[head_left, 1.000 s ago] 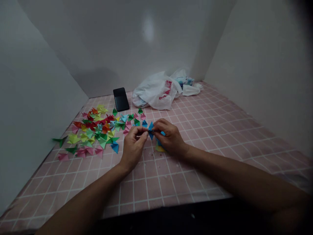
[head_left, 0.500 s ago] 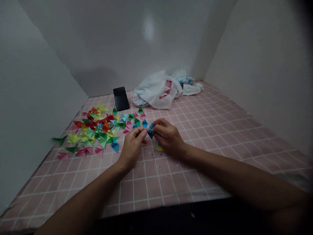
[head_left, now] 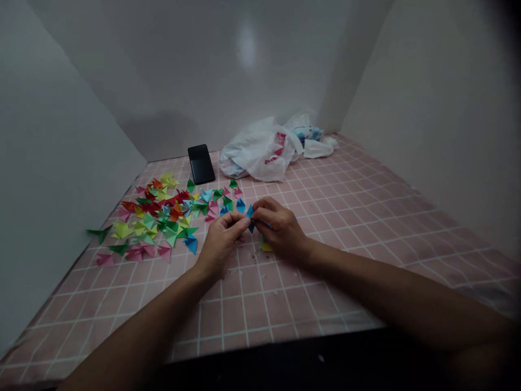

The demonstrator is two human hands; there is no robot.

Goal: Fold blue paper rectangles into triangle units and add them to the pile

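My left hand (head_left: 222, 241) and my right hand (head_left: 279, 228) meet over the pink checked tablecloth (head_left: 325, 217), both pinching a small blue folded paper piece (head_left: 249, 213) between fingertips. Under my right hand lies a small stack of paper, a yellow edge (head_left: 266, 247) showing. A spread of several folded paper triangles (head_left: 163, 214) in red, green, yellow, pink and blue lies to the left of my hands.
A black phone (head_left: 201, 164) lies at the back near the wall. A crumpled white plastic bag (head_left: 260, 152) and a small packet (head_left: 307, 134) sit in the back corner. White walls enclose the table on three sides.
My hands have shifted slightly, fingers working the blue piece; my left fingertips have closed in on it. Nothing else has moved.
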